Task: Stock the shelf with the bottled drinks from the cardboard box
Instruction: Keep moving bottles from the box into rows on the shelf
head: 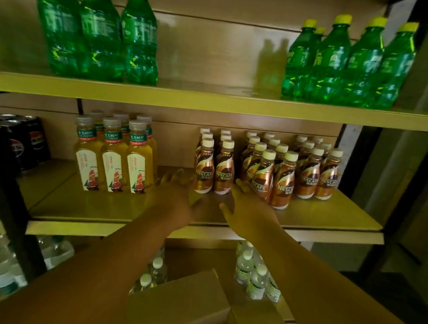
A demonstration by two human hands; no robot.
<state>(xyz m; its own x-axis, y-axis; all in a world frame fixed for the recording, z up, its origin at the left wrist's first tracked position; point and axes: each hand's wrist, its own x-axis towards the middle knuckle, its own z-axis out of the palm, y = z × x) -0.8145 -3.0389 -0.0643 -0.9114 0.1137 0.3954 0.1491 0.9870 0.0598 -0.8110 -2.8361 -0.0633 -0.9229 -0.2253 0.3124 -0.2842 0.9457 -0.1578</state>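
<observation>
Middle shelf [332,220]: Nescafé bottles [259,171] in rows at right. Left hand [178,197], right hand [250,212]: grip wide, fingers straight, beside front bottles, holding nothing. Cardboard box [194,303] below, flaps open.

The middle shelf [332,220] carries three groups — black cola cans [24,141] at the left, yellow tea bottles [115,157] beside them, and brown coffee bottles [267,167] in rows toward the right. The top shelf [213,101] holds green soda bottles [100,28] in two clusters, left and right, well apart. On the bottom shelf [282,312] stand clear water bottles [256,281] — some partly hidden behind a cardboard box [193,306].
</observation>
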